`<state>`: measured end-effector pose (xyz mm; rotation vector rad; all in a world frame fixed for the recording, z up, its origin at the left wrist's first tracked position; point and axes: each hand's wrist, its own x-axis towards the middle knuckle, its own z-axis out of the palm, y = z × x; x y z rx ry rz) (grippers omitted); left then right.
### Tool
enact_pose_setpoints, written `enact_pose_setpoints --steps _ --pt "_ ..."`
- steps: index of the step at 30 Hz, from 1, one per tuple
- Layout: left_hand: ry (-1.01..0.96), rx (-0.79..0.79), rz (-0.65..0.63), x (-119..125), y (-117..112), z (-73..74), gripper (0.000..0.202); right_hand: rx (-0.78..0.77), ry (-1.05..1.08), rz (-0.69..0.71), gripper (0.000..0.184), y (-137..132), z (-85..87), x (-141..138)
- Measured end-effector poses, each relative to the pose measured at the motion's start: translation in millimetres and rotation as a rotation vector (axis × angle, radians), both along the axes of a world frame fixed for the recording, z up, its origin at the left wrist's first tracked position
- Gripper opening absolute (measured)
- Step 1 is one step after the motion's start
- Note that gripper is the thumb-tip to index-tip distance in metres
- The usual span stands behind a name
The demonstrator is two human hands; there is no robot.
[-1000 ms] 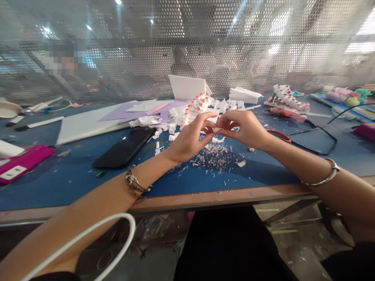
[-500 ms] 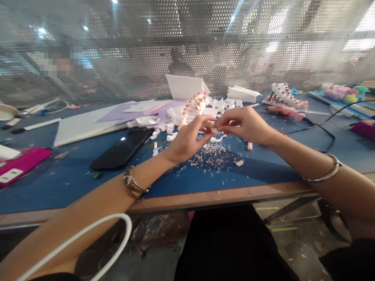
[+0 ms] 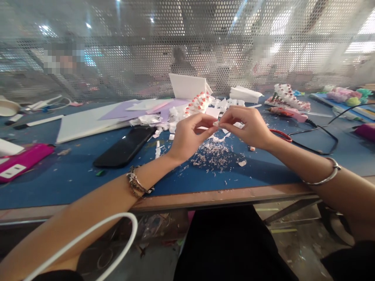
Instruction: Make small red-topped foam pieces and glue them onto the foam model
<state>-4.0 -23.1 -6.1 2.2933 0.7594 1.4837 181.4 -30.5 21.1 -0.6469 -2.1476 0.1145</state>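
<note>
Hands meet over shavings (image 3: 215,153): left hand (image 3: 187,137) and right hand (image 3: 250,128) both pinch white scrap (image 3: 216,123); phone (image 3: 125,146) at nine o'clock.

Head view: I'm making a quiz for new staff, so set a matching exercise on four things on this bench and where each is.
Things
1 black phone
2 small white piece
3 magenta case
4 pink glue gun

Places
a pinched between left hand and right hand
b far left of the blue table
c flat, just left of the left hand
d beyond the right hand, beside the black cable

Pairs: 1-c, 2-a, 3-b, 4-d
</note>
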Motion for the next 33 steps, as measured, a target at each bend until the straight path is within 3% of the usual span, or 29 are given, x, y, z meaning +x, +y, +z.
enact_pose_setpoints --steps 6,13,20,33 --pt "0.028 0.064 -0.005 -1.0 -1.0 3.3 0.021 0.016 -0.056 -0.02 0.008 -1.5 -1.4 -2.0" --pt "-0.066 -0.078 -0.12 1.1 3.5 2.9 0.017 -0.009 -0.064 -0.01 0.009 -0.9 -1.3 -1.3" --pt "-0.124 -0.247 -0.13 2.3 0.6 7.3 0.017 -0.056 -0.135 0.012 0.025 1.7 -1.5 -0.2" --pt "-0.173 -0.367 -0.222 2.9 1.8 5.4 0.014 -0.26 0.062 0.001 0.022 -5.0 -3.5 -6.2"
